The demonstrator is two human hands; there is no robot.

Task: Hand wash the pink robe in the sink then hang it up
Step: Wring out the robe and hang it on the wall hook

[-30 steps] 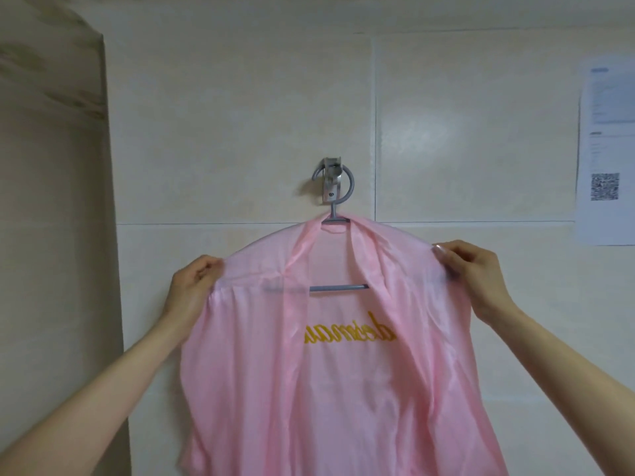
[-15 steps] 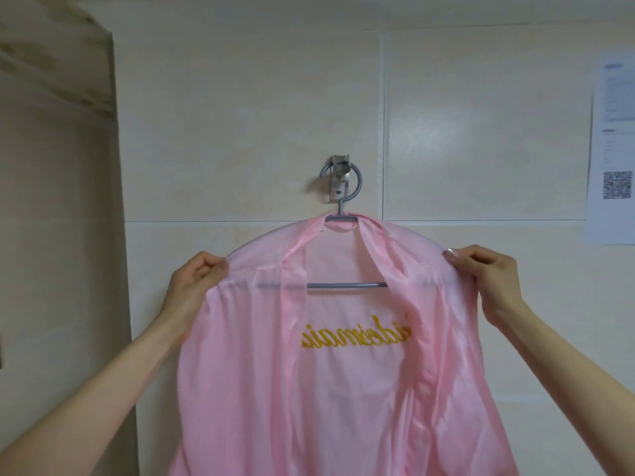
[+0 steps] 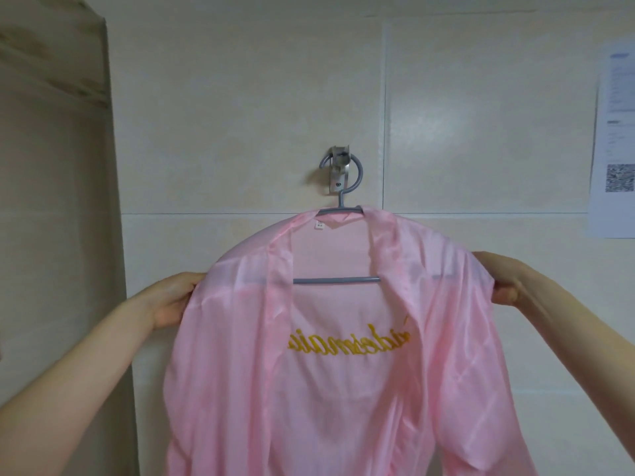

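The pink robe (image 3: pixel 343 389) hangs open-fronted on a grey hanger (image 3: pixel 338 280), whose hook sits on a metal wall hook (image 3: pixel 339 173). Gold mirrored lettering shows through its back. My left hand (image 3: pixel 173 298) grips the robe's left shoulder edge, its fingertips hidden behind the fabric. At the far side my right hand (image 3: pixel 505 281) grips the right shoulder edge. Both shoulders lie spread over the hanger's ends. The robe's lower part runs out of view below.
Cream wall tiles (image 3: pixel 240 115) back the robe. A wall corner or cabinet side (image 3: pixel 58 235) juts out at the left. A printed paper sheet with a QR code (image 3: pixel 615 149) is stuck on the wall at the right.
Both hands have moved outward and slightly down along the shoulders, spreading the robe wider on the hanger. The front has opened more, showing more lettering.
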